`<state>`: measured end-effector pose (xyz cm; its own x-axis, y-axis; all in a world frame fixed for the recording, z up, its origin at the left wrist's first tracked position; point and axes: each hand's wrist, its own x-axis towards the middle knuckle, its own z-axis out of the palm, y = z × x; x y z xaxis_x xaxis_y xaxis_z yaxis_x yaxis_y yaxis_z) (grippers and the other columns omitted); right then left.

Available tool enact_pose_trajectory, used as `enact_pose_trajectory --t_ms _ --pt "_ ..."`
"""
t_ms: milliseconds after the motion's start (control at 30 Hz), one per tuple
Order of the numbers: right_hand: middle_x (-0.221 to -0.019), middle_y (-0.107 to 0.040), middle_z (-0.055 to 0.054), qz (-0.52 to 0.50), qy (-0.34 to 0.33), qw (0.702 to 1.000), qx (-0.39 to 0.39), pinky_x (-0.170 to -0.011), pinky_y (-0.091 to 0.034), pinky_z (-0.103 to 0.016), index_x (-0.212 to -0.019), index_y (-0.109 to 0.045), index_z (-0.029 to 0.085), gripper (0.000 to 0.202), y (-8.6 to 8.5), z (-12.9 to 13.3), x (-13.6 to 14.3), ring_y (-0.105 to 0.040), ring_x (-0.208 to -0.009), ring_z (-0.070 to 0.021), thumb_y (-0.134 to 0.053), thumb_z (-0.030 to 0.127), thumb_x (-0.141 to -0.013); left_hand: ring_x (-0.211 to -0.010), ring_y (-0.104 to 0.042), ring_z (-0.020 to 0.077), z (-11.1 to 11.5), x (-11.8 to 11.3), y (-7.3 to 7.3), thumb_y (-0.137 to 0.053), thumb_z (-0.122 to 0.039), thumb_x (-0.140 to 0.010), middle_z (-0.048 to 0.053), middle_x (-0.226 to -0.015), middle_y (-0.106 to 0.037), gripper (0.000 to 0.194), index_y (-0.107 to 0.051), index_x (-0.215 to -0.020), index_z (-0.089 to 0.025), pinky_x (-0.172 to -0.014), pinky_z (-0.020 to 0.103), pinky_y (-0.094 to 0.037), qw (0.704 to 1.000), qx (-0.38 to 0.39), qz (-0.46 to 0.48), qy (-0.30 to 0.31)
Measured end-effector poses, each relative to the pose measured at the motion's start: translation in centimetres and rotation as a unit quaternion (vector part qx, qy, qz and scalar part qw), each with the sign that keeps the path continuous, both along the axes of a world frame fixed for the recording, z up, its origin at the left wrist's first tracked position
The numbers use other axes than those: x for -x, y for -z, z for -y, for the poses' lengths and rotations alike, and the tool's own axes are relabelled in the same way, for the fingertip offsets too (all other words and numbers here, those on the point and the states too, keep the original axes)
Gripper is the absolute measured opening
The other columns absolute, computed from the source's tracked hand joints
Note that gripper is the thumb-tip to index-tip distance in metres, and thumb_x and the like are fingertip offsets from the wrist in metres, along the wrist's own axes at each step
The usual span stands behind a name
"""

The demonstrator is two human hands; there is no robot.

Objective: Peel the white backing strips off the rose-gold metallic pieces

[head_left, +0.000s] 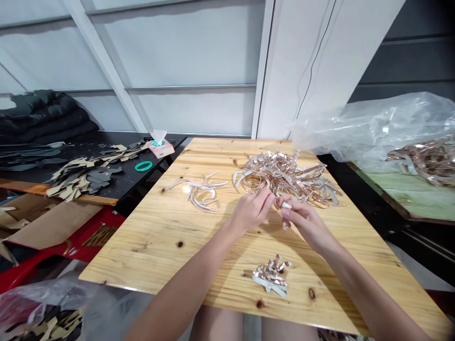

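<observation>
Both hands meet at the near edge of a tangled heap of shiny rose-gold strips [284, 173] with whitish backs. My left hand [253, 208] has its thumb and fingers pinched together at a strip. Just to its right, my right hand [302, 215] pinches a rose-gold strip [286, 225], whose short end hangs below the fingers. Fingers hide most of what lies between the hands. Closer to me is a small pile of short shiny cut pieces [272, 275]. Left of the heap, several thin pale strips [202, 193] lie loosely together.
The wooden table [149, 255] carries the strips. On the black table at left are beige and grey scraps [88, 173], a green tape ring [143, 166], a tissue box [161, 148] and dark folded material [42, 116]. At right, a clear plastic bag [377, 125] lies by more strips [430, 158].
</observation>
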<state>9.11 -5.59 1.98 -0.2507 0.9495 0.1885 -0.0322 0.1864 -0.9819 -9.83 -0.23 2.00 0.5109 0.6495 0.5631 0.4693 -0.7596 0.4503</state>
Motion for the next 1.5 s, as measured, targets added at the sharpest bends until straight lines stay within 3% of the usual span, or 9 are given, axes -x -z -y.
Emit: enact_pose_trajectory --t_ms 167,400,633,700,800,900,1000,1200,1500 --pt "-0.073 -0.053 0.002 0.167 -0.314 0.934 0.043 -0.063 -0.039 -0.027 -0.07 -0.064 0.016 0.032 -0.7 2.0 1.0 -0.048 -0.068 -0.0122 -0.084 0.04 -0.079 -0.074 -0.063 0.017 -0.6 0.5 0.1 -0.029 -0.036 -0.109 0.001 -0.081 -0.063 0.03 -0.049 -0.091 -0.023 -0.069 0.028 -0.043 0.997 0.058 0.01 -0.051" --pt "-0.093 -0.061 -0.002 0.255 -0.309 0.914 -0.063 -0.078 -0.043 -0.028 -0.094 -0.076 0.019 0.028 0.7 2.6 3.1 -0.057 -0.087 -0.016 -0.085 0.041 -0.078 -0.076 -0.069 0.0221 -1.8 1.3 0.1 -0.04 -0.033 -0.104 0.004 -0.086 -0.07 0.019 -0.055 -0.103 -0.023 -0.066 0.03 -0.044 0.966 0.088 -0.082 -0.227" --pt "-0.09 -0.068 -0.001 0.24 -0.336 0.904 -0.111 -0.086 -0.039 -0.034 -0.09 -0.084 0.027 0.038 0.6 2.7 3.2 -0.061 -0.086 -0.0177 -0.089 0.056 -0.067 -0.082 -0.072 0.03 -1.8 0.1 1.0 -0.051 -0.042 -0.097 0.01 -0.078 -0.071 0.03 -0.066 -0.088 -0.019 -0.078 0.038 -0.051 0.937 0.135 -0.241 -0.216" --pt "-0.09 -0.069 -0.003 0.23 -0.28 0.926 -0.102 -0.08 -0.042 -0.033 -0.087 -0.081 0.023 0.032 -0.1 2.4 2.6 -0.061 -0.084 -0.018 -0.082 0.053 -0.078 -0.078 -0.07 0.0264 -1.8 -0.2 1.1 -0.047 -0.031 -0.098 0.009 -0.079 -0.071 0.025 -0.066 -0.088 -0.019 -0.076 0.035 -0.05 0.946 0.119 -0.228 -0.197" --pt "-0.081 -0.063 -0.003 0.237 0.007 0.961 -0.142 -0.067 -0.041 -0.032 -0.084 -0.07 0.021 0.028 -1.0 1.2 0.8 -0.055 -0.074 -0.0179 -0.067 0.047 -0.093 -0.073 -0.065 0.0194 -1.8 -0.2 1.1 -0.044 -0.028 -0.101 0.005 -0.08 -0.069 0.025 -0.061 -0.086 -0.02 -0.071 0.029 -0.047 0.978 0.08 -0.144 -0.13" --pt "-0.073 -0.05 0.001 0.242 0.306 0.901 -0.189 -0.06 -0.036 -0.032 -0.1 -0.062 0.023 0.028 -1.0 -0.3 -1.4 -0.044 -0.064 -0.0175 -0.071 0.047 -0.089 -0.072 -0.06 0.0173 -1.9 -0.2 1.1 -0.043 -0.027 -0.102 0.004 -0.08 -0.065 0.025 -0.056 -0.083 -0.02 -0.07 0.028 -0.045 0.995 0.024 -0.057 -0.081" --pt "-0.076 -0.049 0.0 0.247 0.376 0.871 -0.197 -0.06 -0.038 -0.033 -0.114 -0.061 0.023 0.04 -0.5 -1.3 -2.8 -0.044 -0.064 -0.0184 -0.072 0.051 -0.087 -0.069 -0.055 0.0167 -1.9 -0.3 1.1 -0.045 -0.027 -0.102 0.002 -0.076 -0.06 0.026 -0.051 -0.078 -0.02 -0.068 0.028 -0.041 0.998 0.006 -0.014 -0.062" --pt "-0.09 -0.065 -0.006 0.085 0.155 0.981 -0.085 -0.053 -0.045 -0.03 -0.115 -0.067 0.023 0.043 0.0 -1.7 -2.3 -0.058 -0.067 -0.0191 -0.048 0.059 -0.099 -0.058 -0.045 0.0131 -1.4 -1.5 2.1 -0.048 -0.045 -0.102 -0.003 -0.062 -0.046 0.04 -0.047 -0.071 -0.02 -0.059 0.026 -0.035 0.982 0.127 0.136 -0.022" --pt "-0.067 -0.071 -0.003 0.129 0.0 0.989 -0.069 -0.049 -0.044 -0.023 -0.082 -0.061 0.018 0.038 0.6 -1.2 -0.3 -0.059 -0.051 -0.0125 -0.054 0.051 -0.099 -0.064 -0.055 0.0121 0.2 -3.6 2.1 -0.059 -0.056 -0.095 -0.002 -0.073 -0.055 0.039 -0.049 -0.083 -0.021 -0.062 0.025 -0.047 0.919 0.219 0.328 0.006"
